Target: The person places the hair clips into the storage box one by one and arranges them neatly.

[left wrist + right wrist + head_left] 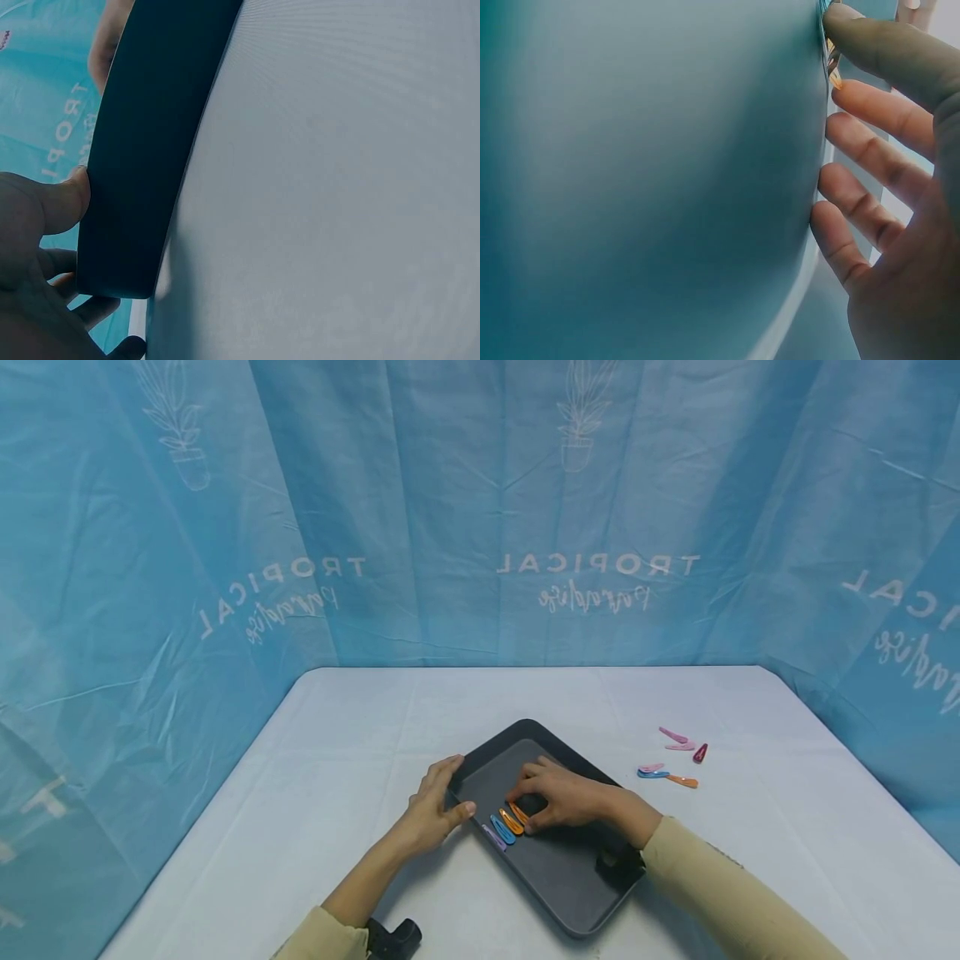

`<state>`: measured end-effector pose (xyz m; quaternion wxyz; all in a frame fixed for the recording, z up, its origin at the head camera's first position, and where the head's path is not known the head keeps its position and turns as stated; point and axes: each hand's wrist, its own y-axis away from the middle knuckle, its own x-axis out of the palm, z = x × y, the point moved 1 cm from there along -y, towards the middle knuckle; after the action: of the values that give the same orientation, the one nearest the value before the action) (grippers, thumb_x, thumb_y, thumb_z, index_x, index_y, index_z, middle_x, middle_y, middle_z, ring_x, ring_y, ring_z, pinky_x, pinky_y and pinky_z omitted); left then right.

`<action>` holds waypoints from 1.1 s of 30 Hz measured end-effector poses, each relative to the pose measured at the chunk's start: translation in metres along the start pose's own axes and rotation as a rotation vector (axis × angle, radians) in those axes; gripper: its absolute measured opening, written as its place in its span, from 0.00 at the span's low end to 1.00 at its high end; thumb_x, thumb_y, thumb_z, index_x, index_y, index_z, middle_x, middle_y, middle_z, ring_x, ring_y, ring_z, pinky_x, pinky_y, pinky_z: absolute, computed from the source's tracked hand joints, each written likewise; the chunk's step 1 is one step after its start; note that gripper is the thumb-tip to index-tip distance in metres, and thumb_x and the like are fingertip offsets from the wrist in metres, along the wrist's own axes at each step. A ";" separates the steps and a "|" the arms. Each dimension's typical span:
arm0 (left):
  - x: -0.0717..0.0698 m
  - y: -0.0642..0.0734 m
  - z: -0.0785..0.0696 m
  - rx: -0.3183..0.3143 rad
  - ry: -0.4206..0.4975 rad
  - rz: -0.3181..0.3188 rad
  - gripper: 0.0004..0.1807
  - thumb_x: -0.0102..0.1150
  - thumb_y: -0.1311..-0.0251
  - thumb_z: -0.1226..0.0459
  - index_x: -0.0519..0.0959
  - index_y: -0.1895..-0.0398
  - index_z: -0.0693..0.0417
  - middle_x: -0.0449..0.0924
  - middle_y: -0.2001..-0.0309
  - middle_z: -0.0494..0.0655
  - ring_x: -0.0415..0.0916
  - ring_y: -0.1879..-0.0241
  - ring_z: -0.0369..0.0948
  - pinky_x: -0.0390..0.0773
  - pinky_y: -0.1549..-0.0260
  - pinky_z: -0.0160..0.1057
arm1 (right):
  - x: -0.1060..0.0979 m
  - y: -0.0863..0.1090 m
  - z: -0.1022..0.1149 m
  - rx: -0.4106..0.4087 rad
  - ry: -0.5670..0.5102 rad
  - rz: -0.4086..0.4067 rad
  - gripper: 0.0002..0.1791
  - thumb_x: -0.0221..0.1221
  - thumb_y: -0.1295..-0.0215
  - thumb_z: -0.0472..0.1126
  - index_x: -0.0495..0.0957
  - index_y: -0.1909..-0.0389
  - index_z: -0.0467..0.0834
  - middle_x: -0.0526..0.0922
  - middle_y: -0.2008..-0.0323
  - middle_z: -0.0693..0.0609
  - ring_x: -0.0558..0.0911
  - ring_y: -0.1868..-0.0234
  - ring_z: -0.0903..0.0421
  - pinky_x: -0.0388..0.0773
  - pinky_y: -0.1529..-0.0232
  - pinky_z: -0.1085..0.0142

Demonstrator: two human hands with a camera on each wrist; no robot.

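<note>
A dark grey tray [558,885] lies turned at an angle on the white-covered table. Inside it, near the left edge, snap hair clips form a row: a purple clip [493,837], a blue clip [502,829], an orange clip [511,822] and another orange hair clip [518,812] at the row's end. My right hand [562,795] reaches over the tray and pinches that end clip between thumb and forefinger; the other fingers touch the tray floor in the right wrist view. My left hand [435,810] rests on the tray's left corner, thumb at the rim, fingers spread along the outside.
Right of the tray lie more hair clips: several pink ones [673,735], a dark red clip [700,753], a blue clip [651,774] and an orange clip [682,782]. A blue printed curtain [450,510] stands behind the table. A black device [393,937] sits at the left wrist.
</note>
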<state>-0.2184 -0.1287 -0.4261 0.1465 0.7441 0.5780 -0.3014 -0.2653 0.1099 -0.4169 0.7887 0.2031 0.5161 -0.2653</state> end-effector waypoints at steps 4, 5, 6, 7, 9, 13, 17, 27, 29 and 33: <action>0.000 0.000 0.001 -0.003 0.001 0.000 0.38 0.58 0.39 0.61 0.54 0.28 0.57 0.51 0.29 0.55 0.46 0.28 0.57 0.39 0.39 0.73 | 0.002 -0.001 -0.001 0.003 0.002 0.001 0.25 0.66 0.46 0.53 0.77 0.45 0.54 0.72 0.52 0.60 0.66 0.51 0.60 0.69 0.49 0.59; 0.000 0.000 0.000 -0.003 0.001 0.000 0.38 0.58 0.39 0.61 0.54 0.28 0.57 0.51 0.29 0.56 0.46 0.28 0.57 0.39 0.40 0.74 | 0.002 -0.001 -0.001 0.003 0.001 0.001 0.25 0.66 0.46 0.53 0.77 0.45 0.54 0.72 0.52 0.60 0.66 0.51 0.60 0.69 0.49 0.60; 0.000 0.000 0.001 -0.001 0.001 0.000 0.38 0.58 0.39 0.61 0.54 0.28 0.57 0.51 0.29 0.56 0.46 0.28 0.58 0.40 0.40 0.74 | 0.002 -0.001 -0.002 0.002 -0.001 0.001 0.25 0.66 0.46 0.53 0.77 0.45 0.54 0.72 0.52 0.60 0.66 0.51 0.61 0.69 0.49 0.60; 0.000 0.000 0.001 0.000 -0.002 0.000 0.38 0.58 0.39 0.60 0.54 0.28 0.58 0.51 0.29 0.56 0.46 0.28 0.58 0.40 0.40 0.74 | 0.002 -0.001 -0.002 0.002 -0.004 0.001 0.25 0.66 0.46 0.53 0.77 0.45 0.54 0.72 0.52 0.60 0.66 0.51 0.60 0.69 0.49 0.60; 0.000 0.000 0.002 0.007 -0.005 -0.002 0.38 0.58 0.39 0.60 0.54 0.28 0.58 0.52 0.29 0.57 0.47 0.29 0.58 0.41 0.40 0.74 | 0.002 0.000 -0.002 0.000 -0.007 0.001 0.26 0.66 0.46 0.53 0.77 0.45 0.54 0.72 0.52 0.60 0.66 0.51 0.60 0.69 0.49 0.60; 0.000 0.000 0.001 0.005 0.001 -0.001 0.38 0.58 0.39 0.61 0.54 0.28 0.57 0.52 0.29 0.56 0.47 0.28 0.58 0.41 0.40 0.73 | 0.002 0.000 -0.003 -0.003 -0.003 0.002 0.27 0.66 0.47 0.54 0.77 0.45 0.54 0.72 0.52 0.60 0.66 0.51 0.60 0.69 0.49 0.60; 0.000 0.000 0.000 -0.001 0.007 0.002 0.38 0.58 0.39 0.61 0.54 0.28 0.57 0.51 0.28 0.56 0.46 0.28 0.57 0.39 0.39 0.74 | 0.003 -0.001 -0.005 -0.004 0.003 0.004 0.28 0.66 0.47 0.56 0.77 0.44 0.55 0.72 0.51 0.60 0.66 0.50 0.61 0.69 0.48 0.59; 0.000 0.001 0.000 0.004 -0.001 0.004 0.38 0.57 0.38 0.60 0.54 0.28 0.58 0.51 0.29 0.57 0.46 0.28 0.59 0.39 0.40 0.75 | 0.000 -0.001 -0.004 0.006 -0.051 -0.006 0.27 0.66 0.46 0.54 0.77 0.44 0.52 0.74 0.49 0.57 0.69 0.46 0.57 0.69 0.43 0.54; 0.000 0.001 0.000 0.007 -0.002 0.004 0.38 0.57 0.38 0.61 0.54 0.28 0.58 0.51 0.29 0.57 0.46 0.28 0.60 0.39 0.41 0.75 | -0.002 0.000 -0.004 0.013 -0.062 -0.010 0.26 0.66 0.45 0.52 0.77 0.44 0.52 0.75 0.49 0.58 0.70 0.43 0.56 0.67 0.39 0.52; 0.000 0.001 -0.001 -0.001 0.003 0.004 0.38 0.58 0.38 0.61 0.53 0.28 0.57 0.51 0.29 0.56 0.46 0.28 0.58 0.39 0.40 0.75 | -0.009 0.004 -0.002 0.036 -0.086 -0.044 0.25 0.65 0.44 0.50 0.77 0.44 0.51 0.75 0.48 0.58 0.70 0.42 0.55 0.67 0.38 0.51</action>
<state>-0.2171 -0.1289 -0.4254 0.1468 0.7455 0.5768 -0.2998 -0.2672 0.1166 -0.4092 0.8005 0.1941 0.4811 -0.3002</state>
